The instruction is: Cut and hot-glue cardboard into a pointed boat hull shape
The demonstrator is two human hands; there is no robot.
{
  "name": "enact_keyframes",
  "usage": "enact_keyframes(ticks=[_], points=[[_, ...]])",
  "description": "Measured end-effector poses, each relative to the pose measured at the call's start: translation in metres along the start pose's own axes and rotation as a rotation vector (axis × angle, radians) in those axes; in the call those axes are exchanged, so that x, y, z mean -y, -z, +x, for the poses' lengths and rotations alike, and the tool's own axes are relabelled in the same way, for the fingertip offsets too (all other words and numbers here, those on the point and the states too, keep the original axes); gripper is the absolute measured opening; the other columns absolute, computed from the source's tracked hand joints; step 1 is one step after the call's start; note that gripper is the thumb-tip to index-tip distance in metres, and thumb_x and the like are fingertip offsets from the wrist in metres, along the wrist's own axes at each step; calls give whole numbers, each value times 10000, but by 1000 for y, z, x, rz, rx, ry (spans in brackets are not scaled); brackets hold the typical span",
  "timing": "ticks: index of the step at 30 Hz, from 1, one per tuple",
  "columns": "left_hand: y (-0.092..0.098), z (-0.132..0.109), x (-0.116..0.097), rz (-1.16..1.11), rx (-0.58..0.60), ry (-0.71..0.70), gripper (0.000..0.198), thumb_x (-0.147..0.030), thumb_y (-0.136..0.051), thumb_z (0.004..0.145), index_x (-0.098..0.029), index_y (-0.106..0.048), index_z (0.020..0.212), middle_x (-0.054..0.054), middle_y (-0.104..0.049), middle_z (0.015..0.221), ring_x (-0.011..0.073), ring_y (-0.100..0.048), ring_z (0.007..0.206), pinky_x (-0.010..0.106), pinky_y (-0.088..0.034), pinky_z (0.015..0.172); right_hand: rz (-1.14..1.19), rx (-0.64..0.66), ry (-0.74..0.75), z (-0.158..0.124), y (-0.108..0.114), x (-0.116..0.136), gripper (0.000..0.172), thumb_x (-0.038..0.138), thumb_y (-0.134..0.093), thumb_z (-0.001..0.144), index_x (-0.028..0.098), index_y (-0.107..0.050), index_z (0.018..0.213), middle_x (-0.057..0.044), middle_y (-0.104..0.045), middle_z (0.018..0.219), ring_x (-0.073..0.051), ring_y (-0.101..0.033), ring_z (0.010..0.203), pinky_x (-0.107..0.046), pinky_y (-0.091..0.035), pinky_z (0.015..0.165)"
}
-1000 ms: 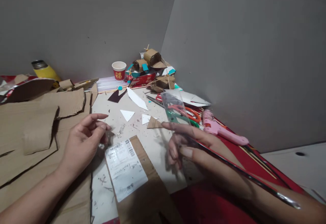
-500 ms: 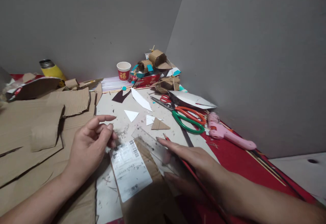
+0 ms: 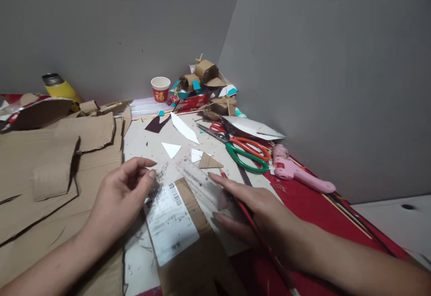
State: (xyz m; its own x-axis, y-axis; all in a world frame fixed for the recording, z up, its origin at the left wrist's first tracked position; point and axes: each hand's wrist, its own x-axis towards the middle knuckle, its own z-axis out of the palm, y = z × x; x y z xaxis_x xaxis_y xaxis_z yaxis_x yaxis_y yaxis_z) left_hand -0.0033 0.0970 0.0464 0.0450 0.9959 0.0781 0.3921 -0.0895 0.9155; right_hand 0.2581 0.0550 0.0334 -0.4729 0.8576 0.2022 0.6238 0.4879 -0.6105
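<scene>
My right hand [image 3: 259, 211] holds a clear plastic ruler [image 3: 202, 181] between thumb and fingers, with a red pencil [image 3: 257, 231] tucked along the same hand. The ruler is tilted above the right edge of a brown cardboard piece [image 3: 202, 242] that carries a white printed label [image 3: 173, 228]. My left hand [image 3: 123, 193] hovers at the label's upper left corner, its fingers loosely bent, thumb and index tips a little apart, nothing seen between them. Just beyond the ruler lie a small brown cardboard triangle [image 3: 209, 161] and a white paper triangle [image 3: 171, 149].
Large cardboard sheets [image 3: 40, 224] cover the left side. Green-and-orange-handled scissors [image 3: 247, 167] and a pink glue gun [image 3: 299, 175] lie at right. Farther back stand a red-and-white paper cup [image 3: 160, 90], a yellow bottle [image 3: 62, 89] and cardboard models [image 3: 205, 74] against grey walls.
My left thumb has come closer to the index fingertip. The ruler has shifted slightly, still in my right hand with the pencil. The whole view has moved a little.
</scene>
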Motion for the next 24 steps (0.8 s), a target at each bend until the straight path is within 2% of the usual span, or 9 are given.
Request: enact_keyframes(ticks=[4, 8, 10, 13, 18, 21, 24], points=[[3, 8, 3, -43, -1, 34, 190, -347, -644, 792, -186, -674, 888, -40, -552, 581, 106, -467, 516, 208, -373, 487, -61, -22, -80, 2, 6, 2, 564, 315, -601, 879, 113, -473, 1389, -169, -685, 1185, -283, -689, 1017, -338, -574, 817], [4, 11, 7, -43, -7, 24, 159, -330, -642, 804, -195, -677, 879, -61, -500, 553, 84, -382, 479, 196, -306, 447, -45, -46, -75, 3, 6, 3, 562, 303, -614, 869, 155, -479, 1394, -137, -678, 1215, -263, -684, 1031, -320, -564, 843], [4, 12, 10, -51, 3, 32, 157, -335, -636, 812, -195, -671, 871, -69, -466, 531, 81, -354, 468, 195, -287, 439, -40, -72, -73, 4, 5, 2, 558, 302, -625, 864, 165, -491, 1388, -116, -711, 1133, -243, -704, 951, -305, -571, 810], [4, 13, 14, -45, 19, 49, 179, -355, -618, 826, -188, -664, 872, -69, -444, 529, 82, -353, 482, 194, -283, 454, -48, -106, -59, 5, 4, 1, 546, 304, -625, 864, 153, -503, 1375, -99, -735, 1028, -219, -715, 858, -283, -578, 760], [6, 12, 16, -8, 51, 43, 199, -360, -607, 828, -172, -664, 860, -33, -515, 613, 89, -397, 547, 194, -298, 496, -91, -112, -25, 6, 3, 1, 481, 247, -578, 880, 126, -518, 1342, -110, -728, 1073, -217, -713, 922, -276, -580, 780], [6, 12, 12, -71, 62, 89, 189, -360, -624, 820, -173, -648, 808, -57, -457, 551, 68, -330, 489, 180, -239, 455, -96, -102, -2, 6, 2, 1, 467, 238, -570, 882, 124, -518, 1332, -94, -741, 980, -195, -724, 834, -258, -590, 734], [7, 14, 9, -234, 67, 191, 222, -381, -646, 810, -181, -601, 725, -87, -386, 473, 48, -239, 419, 175, -161, 404, -105, -93, 19, 5, 2, 1, 461, 222, -567, 880, 115, -520, 1326, -114, -740, 1020, -203, -728, 868, -270, -592, 781]])
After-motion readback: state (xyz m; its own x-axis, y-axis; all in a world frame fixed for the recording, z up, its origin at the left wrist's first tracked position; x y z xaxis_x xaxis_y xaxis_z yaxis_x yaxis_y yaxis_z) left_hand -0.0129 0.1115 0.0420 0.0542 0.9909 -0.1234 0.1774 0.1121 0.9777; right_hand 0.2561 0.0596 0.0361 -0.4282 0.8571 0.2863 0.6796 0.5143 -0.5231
